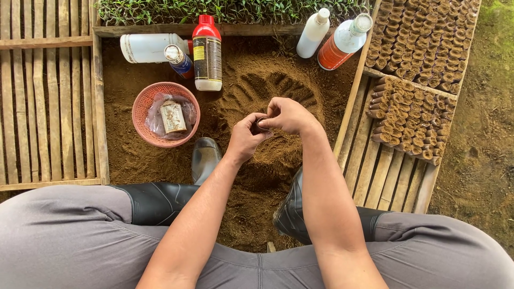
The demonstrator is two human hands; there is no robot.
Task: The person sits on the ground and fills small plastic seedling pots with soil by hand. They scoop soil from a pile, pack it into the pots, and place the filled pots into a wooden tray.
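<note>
My left hand and my right hand meet above a bed of brown soil. Between their fingertips they pinch a small dark roll, mostly hidden by the fingers. Both hands have the fingers closed around it. Finger furrows mark the soil just behind the hands. To the right, rows of brown rolled soil tubes lie packed on bamboo slats.
A pink basket with a small bottle in plastic sits left. Behind stand a white jug, a red-capped bottle, a white bottle and an orange bottle. Seedlings line the back. My black boots rest on soil.
</note>
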